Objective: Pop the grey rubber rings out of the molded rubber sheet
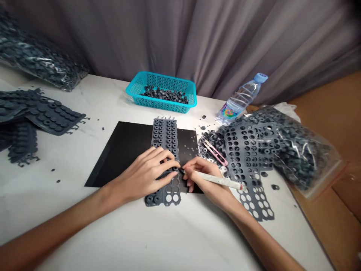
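A dark grey rubber sheet (165, 131) of ring-shaped parts lies lengthwise over a black mat (121, 146). My left hand (155, 167) rests across it, thumb and fingers bent and pressing around a ring near its right edge. Two holes at the sheet's near end show the white table through them. In my right hand (204, 175) is a slim pen-like tool with a white wrapped handle (217, 179), gripped like a pencil. Its dark tip meets the sheet's edge close to my left fingertips; the exact contact is too small to make out.
Behind the mat stands a turquoise basket (163, 106) of small rubber parts. To the right are pink snips (216, 152), loose parts, a punched-out sheet (248, 150), a water bottle (239, 99) and a filled bag (301, 150). More sheets (53, 113) and another bag (36, 60) lie left.
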